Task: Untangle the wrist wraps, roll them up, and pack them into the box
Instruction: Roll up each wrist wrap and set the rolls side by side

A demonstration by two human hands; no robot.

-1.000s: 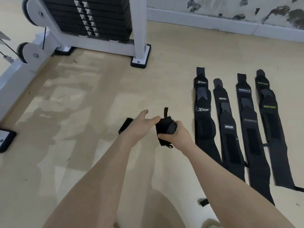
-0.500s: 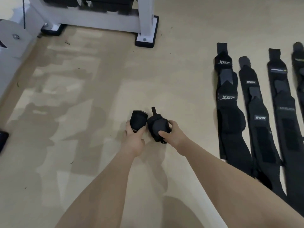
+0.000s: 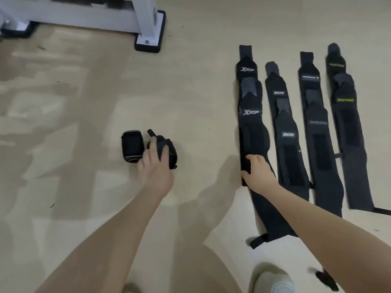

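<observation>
Head view: left hand (image 3: pixel 155 166) touches rolled wrap (image 3: pixel 167 151); right hand (image 3: pixel 257 173) grips flat wrap (image 3: pixel 251 132).

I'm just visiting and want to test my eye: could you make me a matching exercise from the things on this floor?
Things:
1. XTEP wrap
2. XUEYING wrap
3. tidy rolled wrap
4. second rolled wrap

States:
A. farthest right of the flat wraps, untouched
B. under the left hand's fingers
C. right hand on it
D. rolled, leftmost

Pairs: 1-C, 2-A, 3-D, 4-B
</observation>
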